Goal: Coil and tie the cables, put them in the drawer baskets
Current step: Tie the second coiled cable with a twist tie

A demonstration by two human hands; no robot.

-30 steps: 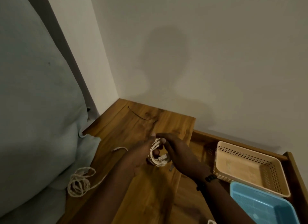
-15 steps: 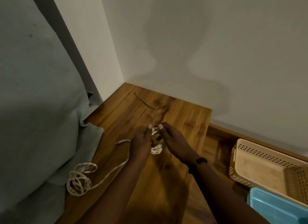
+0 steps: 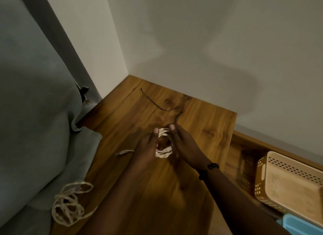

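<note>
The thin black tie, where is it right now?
In the head view, the thin black tie lies on the wooden top near the back wall corner, with its near end at the right hand.

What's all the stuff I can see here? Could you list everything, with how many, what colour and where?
coiled cable: one, cream, held over the wooden top between both hands
loose cable: one, cream, tangled at the left edge of the top, partly on the cushion
thin tie: one, black, lying on the top near the wall corner
wooden top: one, brown, centre
cushion: one, grey-blue, left
perforated basket: one, beige, in the open drawer, right
blue basket: one, light blue, bottom right corner, mostly cut off
bracelet: one, black beads, on the right wrist
left hand: one, grip on the coil's left side
right hand: one, grip on the coil's right side
</note>
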